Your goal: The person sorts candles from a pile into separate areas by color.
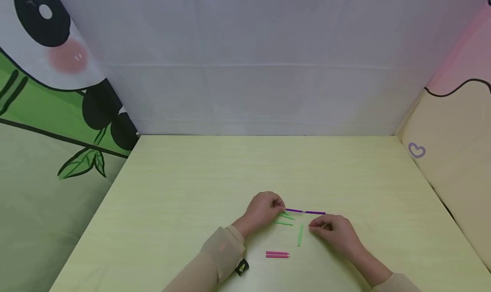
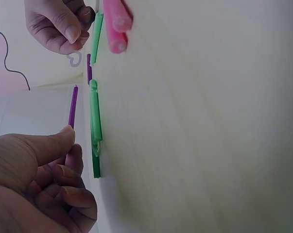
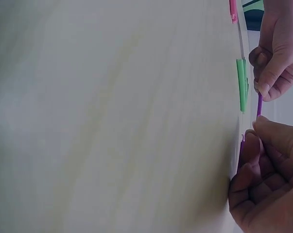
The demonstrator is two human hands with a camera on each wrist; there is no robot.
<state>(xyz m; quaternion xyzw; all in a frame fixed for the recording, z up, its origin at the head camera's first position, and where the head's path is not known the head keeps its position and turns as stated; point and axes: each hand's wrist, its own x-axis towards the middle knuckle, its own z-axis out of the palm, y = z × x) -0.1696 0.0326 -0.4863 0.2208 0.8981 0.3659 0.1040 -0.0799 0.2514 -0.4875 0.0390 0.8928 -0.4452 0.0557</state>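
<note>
My left hand [image 1: 264,207] pinches one end of a thin purple candle [image 1: 294,210] between thumb and index finger. The candle's wick end points toward a second purple candle [image 1: 315,212], which lies nearly in line with it. My right hand [image 1: 337,232] is just below that second candle, fingers loosely bent, with nothing visible between thumb and fingertips. Several green candles [image 1: 282,223] lie beneath and beside the left hand. A single green candle [image 1: 300,235] lies lengthwise just left of the right fingertips. In the left wrist view the pinched purple candle [image 2: 73,107] shows above the thumb.
Two pink candles [image 1: 278,254] lie side by side closer to the table's front. All of them are on a pale wooden table [image 1: 184,177]. A white cloth wall [image 1: 249,96] stands behind it, with printed panels [image 1: 452,164] along the sides.
</note>
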